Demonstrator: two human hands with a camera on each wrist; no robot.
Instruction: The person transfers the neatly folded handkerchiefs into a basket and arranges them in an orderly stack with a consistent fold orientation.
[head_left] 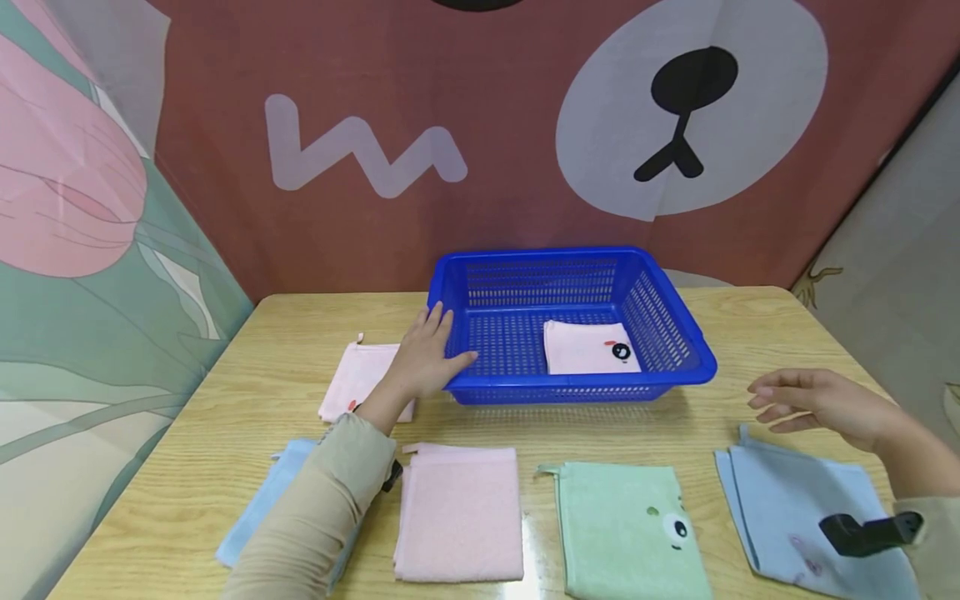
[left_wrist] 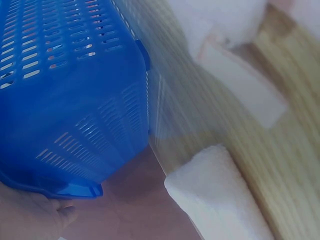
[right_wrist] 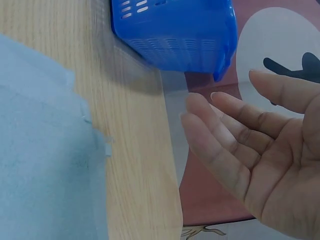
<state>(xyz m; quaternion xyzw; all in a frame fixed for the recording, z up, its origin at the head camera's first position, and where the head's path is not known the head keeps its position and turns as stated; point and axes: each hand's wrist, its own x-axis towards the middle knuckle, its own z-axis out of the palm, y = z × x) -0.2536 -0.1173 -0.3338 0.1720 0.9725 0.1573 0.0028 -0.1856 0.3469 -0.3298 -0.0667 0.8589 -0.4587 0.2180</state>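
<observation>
A blue plastic basket (head_left: pixel 570 379) with slotted walls stands at the back of the table, holding a folded pink towel (head_left: pixel 588 348) with a small black face print. My left hand (head_left: pixel 429 354) lies at the basket's left rim, fingers pointing away and thumb spread over the front left corner. In the left wrist view the fingers (left_wrist: pixel 37 215) show right at the rim. My right hand (head_left: pixel 821 404) hovers right of the basket, above a folded blue towel (head_left: pixel 810 508). Its fingers are loosely bent and the palm holds nothing.
In the front row lie a light green towel (head_left: pixel 630 529), a plain pink towel (head_left: pixel 461 517) and another blue towel (head_left: pixel 266 492), partly under the left sleeve. A second printed pink towel (head_left: pixel 360 375) lies left of the basket. A brown printed cloth (head_left: pixel 360 242) hangs behind the table.
</observation>
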